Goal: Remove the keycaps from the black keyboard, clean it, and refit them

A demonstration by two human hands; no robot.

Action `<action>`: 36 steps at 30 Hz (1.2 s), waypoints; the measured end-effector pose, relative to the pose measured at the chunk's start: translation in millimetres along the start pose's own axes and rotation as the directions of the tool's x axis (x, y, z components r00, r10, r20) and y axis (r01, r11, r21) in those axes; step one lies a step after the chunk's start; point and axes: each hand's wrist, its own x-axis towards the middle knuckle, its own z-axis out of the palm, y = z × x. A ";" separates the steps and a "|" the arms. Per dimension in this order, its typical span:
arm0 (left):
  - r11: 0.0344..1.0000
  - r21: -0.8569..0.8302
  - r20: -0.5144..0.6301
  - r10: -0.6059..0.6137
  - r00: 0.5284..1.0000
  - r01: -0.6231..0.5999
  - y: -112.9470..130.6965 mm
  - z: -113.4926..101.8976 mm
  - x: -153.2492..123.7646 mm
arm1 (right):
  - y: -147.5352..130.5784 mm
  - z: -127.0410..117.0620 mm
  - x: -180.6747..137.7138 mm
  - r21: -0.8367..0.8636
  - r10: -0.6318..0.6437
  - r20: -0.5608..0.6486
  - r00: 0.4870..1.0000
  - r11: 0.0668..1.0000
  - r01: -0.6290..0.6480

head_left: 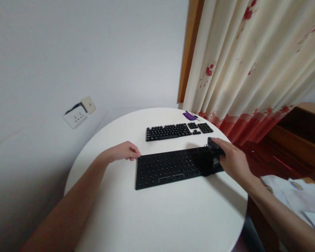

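A black keyboard base (162,168) with its keycaps off lies flat on the round white table (157,217), its bare switches in rows. My left hand (124,151) is closed at its far left corner, fingers curled and fingertips against the edge. Over the right part of the base, my right hand (233,157) is closed round a black brush (208,159), whose dark, blurry bristle-like mass hides the switches under it. Beyond the base, the black keycaps (168,132) are laid out in keyboard order, with the number pad group at the right.
A purple cloth-like item (189,116) and small pieces lie near the table's far right edge. Behind are a white wall with a socket (75,117) and a floral curtain (225,70). Papers (296,196) lie at the lower right, beside the table.
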 end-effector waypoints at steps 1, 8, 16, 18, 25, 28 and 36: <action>1.000 0.002 -0.001 -0.001 1.000 0.001 0.4 0.0 -0.1 | -6.1 5.5 -1.2 0.036 -0.091 0.035 0.995 0.995 0.090; 1.000 0.015 0.001 -0.018 1.000 0.018 -0.3 -1.0 0.4 | -6.5 28.5 -13.6 -0.008 -0.159 0.233 0.959 0.986 0.165; 1.000 -0.005 0.008 -0.007 1.000 0.007 4.8 -0.1 -1.3 | 55.6 -6.3 -14.7 -0.371 0.359 0.283 0.889 0.896 -0.244; 1.000 -0.016 0.007 -0.010 1.000 0.010 4.3 0.0 -1.3 | 64.5 -8.0 -13.4 -0.374 0.393 0.239 0.888 0.881 -0.289; 1.000 0.000 0.001 -0.009 1.000 0.009 0.0 -0.5 0.3 | 47.6 19.2 -10.7 -0.040 -0.079 0.224 0.971 0.995 0.090; 1.000 -0.005 -0.004 -0.018 1.000 0.018 1.4 -0.1 -0.4 | 43.4 25.4 -8.3 -0.059 -0.079 0.233 0.969 0.994 0.096; 1.000 -0.008 0.002 -0.007 1.000 0.007 0.4 0.2 -0.1 | 76.5 -3.7 4.4 -0.299 0.217 0.226 0.950 0.943 -0.144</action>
